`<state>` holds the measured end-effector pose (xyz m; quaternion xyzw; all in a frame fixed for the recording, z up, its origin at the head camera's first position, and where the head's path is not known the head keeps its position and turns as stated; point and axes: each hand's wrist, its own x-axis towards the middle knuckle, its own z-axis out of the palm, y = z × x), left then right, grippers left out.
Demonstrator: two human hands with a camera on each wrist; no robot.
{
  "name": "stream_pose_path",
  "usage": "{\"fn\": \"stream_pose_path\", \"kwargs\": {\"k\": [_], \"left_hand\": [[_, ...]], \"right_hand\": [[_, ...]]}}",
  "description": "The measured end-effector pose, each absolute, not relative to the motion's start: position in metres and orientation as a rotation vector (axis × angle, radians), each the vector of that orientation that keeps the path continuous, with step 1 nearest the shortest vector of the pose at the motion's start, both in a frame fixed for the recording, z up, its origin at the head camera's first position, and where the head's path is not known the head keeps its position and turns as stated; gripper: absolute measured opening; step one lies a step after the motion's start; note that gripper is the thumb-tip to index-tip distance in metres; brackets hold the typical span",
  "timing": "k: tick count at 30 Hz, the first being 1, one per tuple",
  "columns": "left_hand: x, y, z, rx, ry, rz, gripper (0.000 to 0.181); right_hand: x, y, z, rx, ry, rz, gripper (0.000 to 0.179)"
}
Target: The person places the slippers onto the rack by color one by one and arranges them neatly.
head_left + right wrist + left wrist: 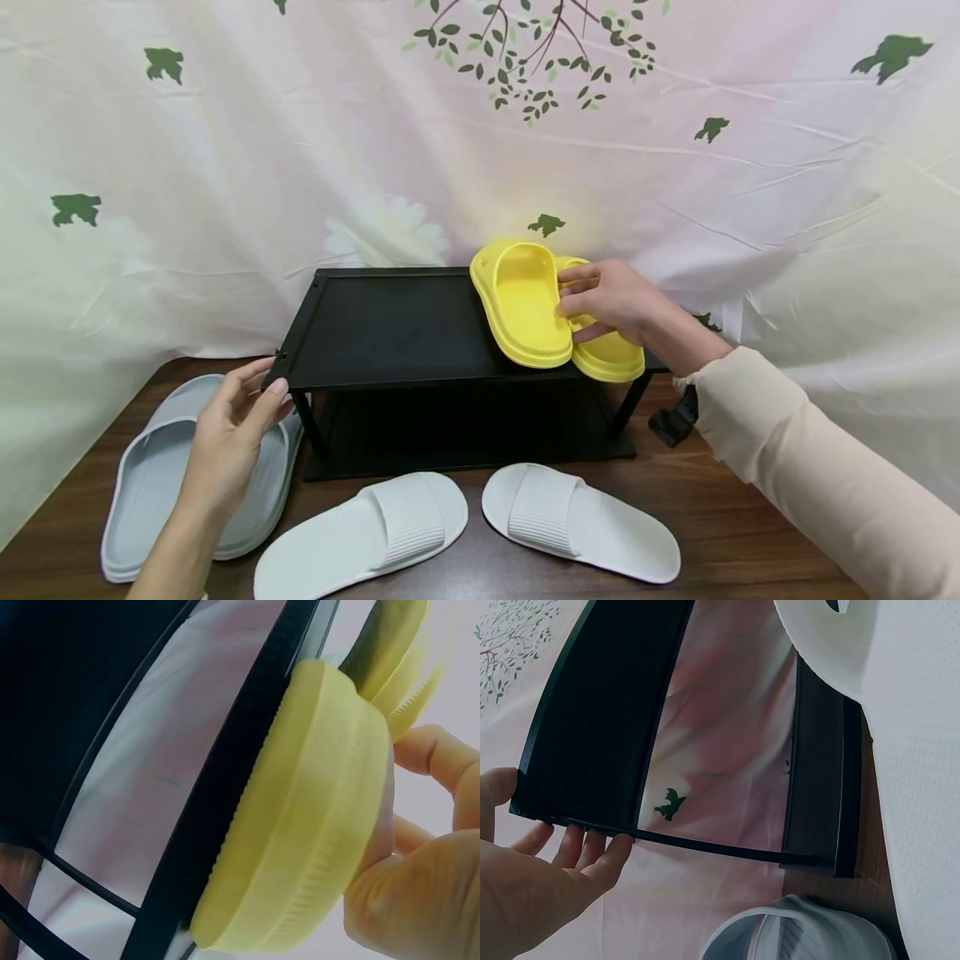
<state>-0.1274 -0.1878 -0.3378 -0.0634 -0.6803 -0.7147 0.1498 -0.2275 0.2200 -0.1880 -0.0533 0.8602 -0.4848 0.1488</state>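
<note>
My left hand (234, 433) grips the near left corner of a black two-tier rack (390, 329), thumb at its front edge and fingers along the side rail. Over the rack's right end, my right hand (611, 300) pinches the inner edge of a yellow slipper (528, 321). That slipper is tilted, part of its underside showing in the right wrist view. Its mate, another yellow slipper (292, 817), rests on the top tier beneath the hand. My right fingers partly hide this second slipper in the head view.
Grey slippers (150, 475) stand left of the rack, partly behind my left arm. Two white slippers (408, 517) (555, 517) lie before it on the brown wooden surface (742, 533). A patterned cloth (247, 200) hangs behind. A black object (675, 421) shows beside my right sleeve.
</note>
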Motion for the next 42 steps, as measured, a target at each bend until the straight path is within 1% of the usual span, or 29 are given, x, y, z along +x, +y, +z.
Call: {"fn": "stream_pose_path", "kwargs": {"k": [12,32,42], "left_hand": [[-0.143,-0.195,-0.344,-0.226,-1.957,-2.038,0.044],[-0.143,-0.194,-0.344,-0.205,-1.964,-2.029,0.045],[-0.142,-0.194,-0.343,-0.229,-1.956,-2.037,0.044]], "right_hand": [[-0.233,0.207,-0.194,-0.195,2.594,-1.277,0.064],[-0.238,0.214,-0.2,-0.175,2.529,-1.413,0.063],[-0.229,0.219,-0.198,-0.204,2.466,-1.518,0.067]]}}
